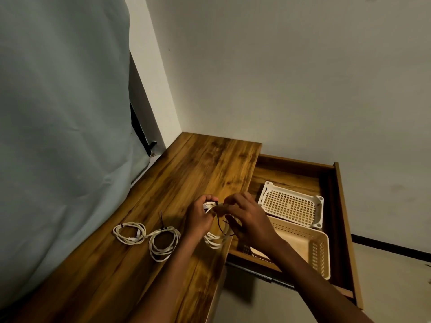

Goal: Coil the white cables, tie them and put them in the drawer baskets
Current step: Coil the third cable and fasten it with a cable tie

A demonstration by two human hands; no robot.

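Two coiled white cables lie on the wooden table top: the left coil (129, 232) and a second coil (164, 243) with a black tie sticking up from it. A third white coil (215, 240) hangs from my hands at the table's right edge. My left hand (201, 217) grips the top of this coil. My right hand (247, 216) pinches a thin black tie (219, 223) at the same spot, fingers touching the left hand. Part of the coil is hidden behind my hands.
An open wooden drawer (338, 206) to the right holds two cream perforated baskets: the far basket (291, 206) and the near basket (310, 243). A grey-green curtain (63, 136) hangs at the left, and white walls close the corner behind the table (210, 164).
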